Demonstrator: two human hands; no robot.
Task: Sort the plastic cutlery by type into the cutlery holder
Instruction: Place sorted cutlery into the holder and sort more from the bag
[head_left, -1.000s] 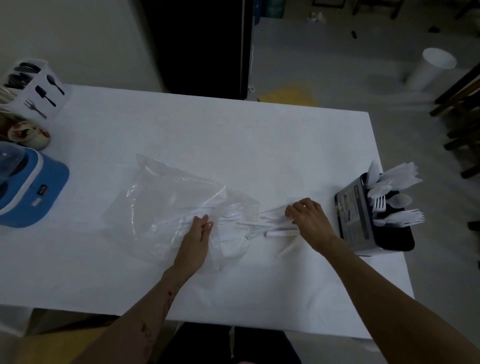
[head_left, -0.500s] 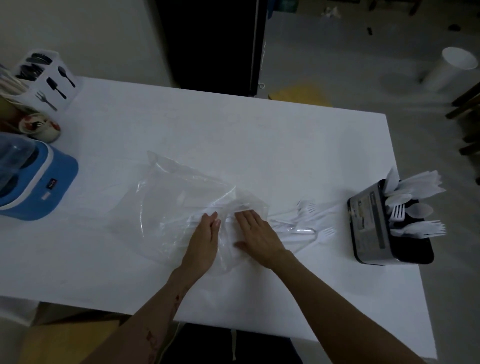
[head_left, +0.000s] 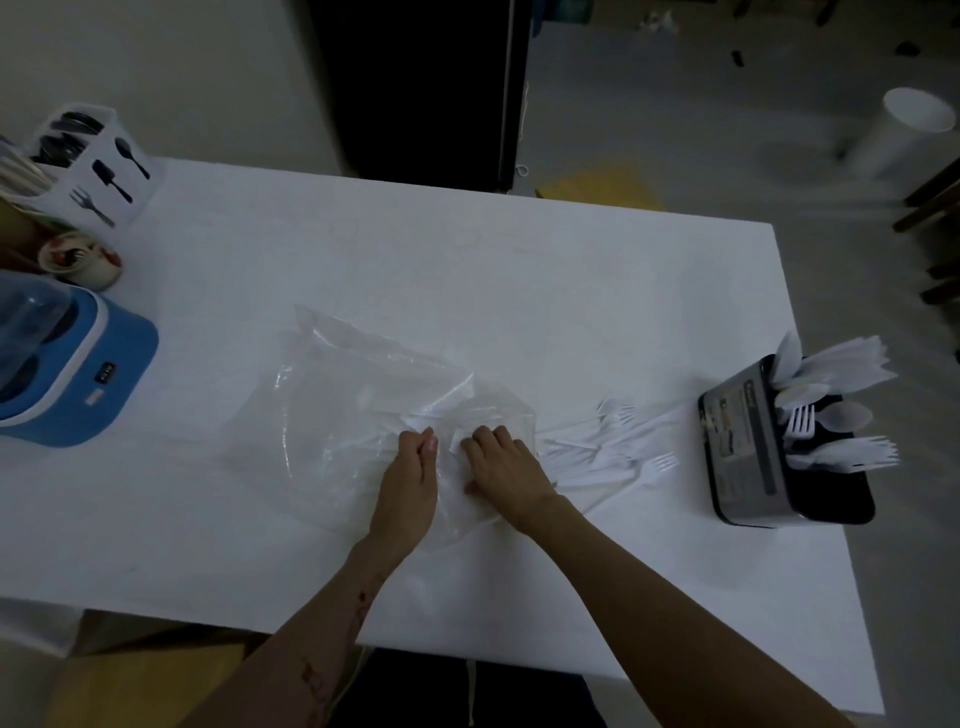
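White table (head_left: 467, 270) over grey floor (head_left: 701, 104); both hands' fingers (head_left: 423, 441) rest flat, unclenched, on clear bag (head_left: 353, 415).

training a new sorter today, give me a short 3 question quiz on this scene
1. True or false: both hands rest on the clear plastic bag.
2. Which side of the bag do the loose forks lie on: toward the black cutlery holder or toward the blue appliance?
3. Multiple choice: the black holder stands A) mid-table B) near the table's right edge C) on the floor.

Key: 1 true, left hand and right hand; 2 toward the holder; 3 B.
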